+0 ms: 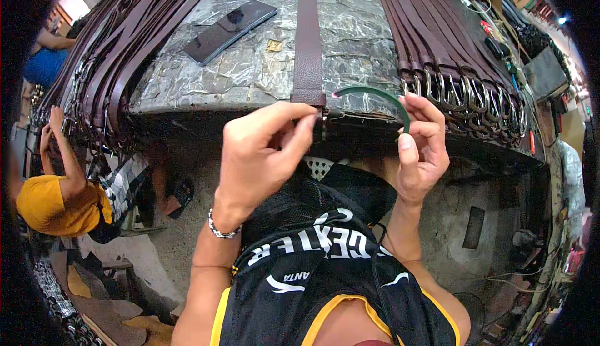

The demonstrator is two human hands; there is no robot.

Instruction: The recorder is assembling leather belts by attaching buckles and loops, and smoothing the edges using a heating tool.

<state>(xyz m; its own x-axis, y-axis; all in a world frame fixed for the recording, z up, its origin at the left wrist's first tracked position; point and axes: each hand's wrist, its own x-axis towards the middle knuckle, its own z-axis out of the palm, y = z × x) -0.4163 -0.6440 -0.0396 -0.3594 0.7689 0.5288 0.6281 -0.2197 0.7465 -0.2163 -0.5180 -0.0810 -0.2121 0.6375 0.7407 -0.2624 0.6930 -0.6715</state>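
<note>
While a single brown belt strap (307, 40) hangs over the near edge of the foil-covered workbench (250, 71), its end sits pinched in the left hand (262, 152), thumb and curled fingers closed on it, wrist raised. Just right of that strap end, the right hand (422, 149) grips a curved green strip (375, 96) between fingertips. Left of the strap lies a dark phone (230, 30); right of it, a row of buckled belts (450, 77).

Black sleeveless jersey (325, 265), yellow trim, white lettering; beaded bracelet (220, 228).
</note>
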